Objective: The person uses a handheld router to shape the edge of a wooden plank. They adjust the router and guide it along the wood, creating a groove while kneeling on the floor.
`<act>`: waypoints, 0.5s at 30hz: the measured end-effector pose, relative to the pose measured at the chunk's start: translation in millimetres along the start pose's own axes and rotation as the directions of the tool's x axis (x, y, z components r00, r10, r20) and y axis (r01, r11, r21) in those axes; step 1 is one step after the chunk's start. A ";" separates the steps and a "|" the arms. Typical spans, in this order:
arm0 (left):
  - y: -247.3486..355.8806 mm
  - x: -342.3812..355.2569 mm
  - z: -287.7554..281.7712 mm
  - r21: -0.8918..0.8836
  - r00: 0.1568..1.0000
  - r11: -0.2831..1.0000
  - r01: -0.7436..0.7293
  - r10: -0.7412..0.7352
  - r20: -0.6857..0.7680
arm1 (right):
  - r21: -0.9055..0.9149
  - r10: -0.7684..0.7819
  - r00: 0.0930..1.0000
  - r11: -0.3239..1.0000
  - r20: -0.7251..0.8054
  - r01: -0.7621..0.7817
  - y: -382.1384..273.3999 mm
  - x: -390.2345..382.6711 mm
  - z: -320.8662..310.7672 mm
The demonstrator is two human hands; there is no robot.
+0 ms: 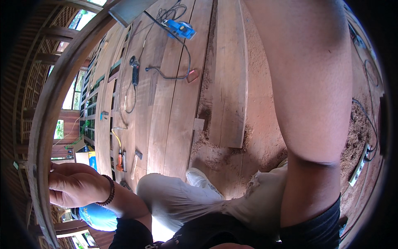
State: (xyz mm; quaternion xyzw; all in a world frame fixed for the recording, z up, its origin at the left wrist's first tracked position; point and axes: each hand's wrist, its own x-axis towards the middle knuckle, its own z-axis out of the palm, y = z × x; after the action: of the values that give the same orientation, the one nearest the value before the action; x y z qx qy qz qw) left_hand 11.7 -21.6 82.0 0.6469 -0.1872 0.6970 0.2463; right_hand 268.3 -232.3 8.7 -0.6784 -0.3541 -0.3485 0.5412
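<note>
Sawdust-strewn plank floor point(174, 103), wooden lattice walls point(37, 79), daylight through window openings point(72, 97)

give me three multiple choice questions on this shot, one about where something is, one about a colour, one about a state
1. Where does the left hand rest?
A. on the curved wooden beam
B. on the blue power tool
C. on the white shoe

2. What colour is the power tool lying at the far end of the planks?
A. red
B. blue
C. yellow

3. How does the left hand stand?
A. spread flat in the air
B. fingers curled around the beam's edge
C. closed on a hammer

Answers:
1 A, the hand sits against the curved wooden beam at the left.
2 B, its body is bright blue with a black cord trailing from it.
3 B, the fingers wrap onto the beam, with a beaded bracelet at the wrist. The right arm runs up out of the picture, so that hand is unseen.
</note>
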 end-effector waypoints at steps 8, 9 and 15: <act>0.8 1.2 2.3 0.013 1.000 1.000 -0.015 0.015 0.026 | -0.007 -0.002 1.000 1.000 0.004 0.002 1.3 1.6 2.5; 1.7 0.5 3.2 -0.002 0.999 1.000 -0.014 0.014 0.029 | -0.006 -0.002 1.000 1.000 0.006 0.003 1.6 1.8 2.4; 7.1 -3.3 8.4 -0.035 1.000 0.999 0.011 -0.010 0.028 | -0.010 -0.007 1.000 1.000 0.006 0.007 2.3 3.0 4.6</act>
State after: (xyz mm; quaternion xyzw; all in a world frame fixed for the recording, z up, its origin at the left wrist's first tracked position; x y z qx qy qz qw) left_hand 14.5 -32.5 79.9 0.6529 -0.1996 0.6834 0.2585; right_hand 272.2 -227.8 9.3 -0.6811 -0.3561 -0.3501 0.5355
